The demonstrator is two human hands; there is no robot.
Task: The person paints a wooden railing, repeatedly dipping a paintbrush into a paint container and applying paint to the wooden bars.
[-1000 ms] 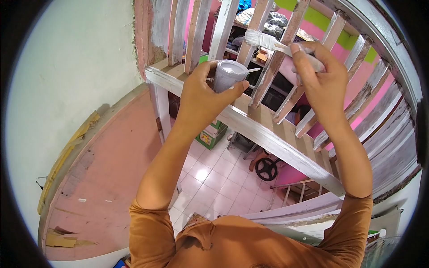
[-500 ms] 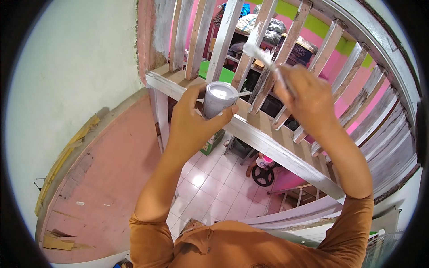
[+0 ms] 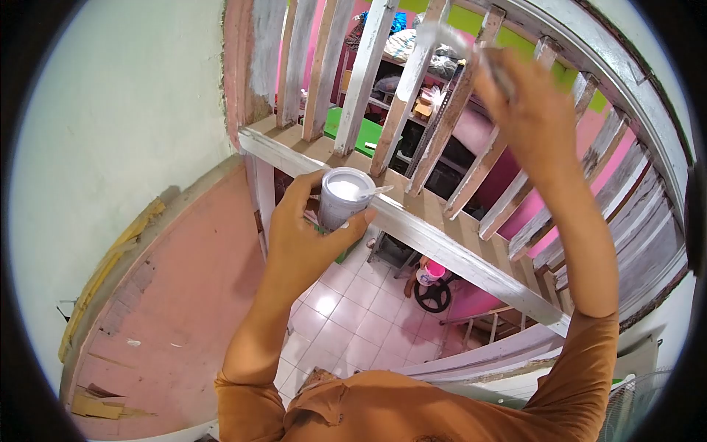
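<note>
1. Wall [image 3: 118,110]: we have one at left, pale.
2. Floor [image 3: 353,317]: one, light tiles, seen below the railing.
3. Railing [image 3: 442,241]: one, runs from upper left to lower right. Lower rail has a white front edge.
4. Panel [image 3: 177,295]: one, pink, flat. One yellow scrap [image 3: 92,407] at its lower-left corner.
5. Slats [image 3: 361,81]: we count at least eight standing on the lower rail, patchy white over bare wood; those at the right end run together.
6. Steering wheel [image 3: 434,295]: one, black, near the floor's right edge.
7. Bucket [image 3: 430,275]: one, pink and white, just beside the wheel.
8. Hands: two. Right hand [image 3: 526,110] is blurred, fingers folded round one brush handle. Left hand [image 3: 294,239] is curved half-wide, thumb on one side of one cup, fingers on the other.
9. Cup [image 3: 340,214]: held near upright in front of the lower rail, towards its left end. White contents inside.
10. Brush [image 3: 451,37]: one, blurred; its pale head overlaps the fourth slat from the left, near the top. We can't tell if it touches.
11. Stick [image 3: 377,191]: one, pale, across the cup's right rim.
</note>
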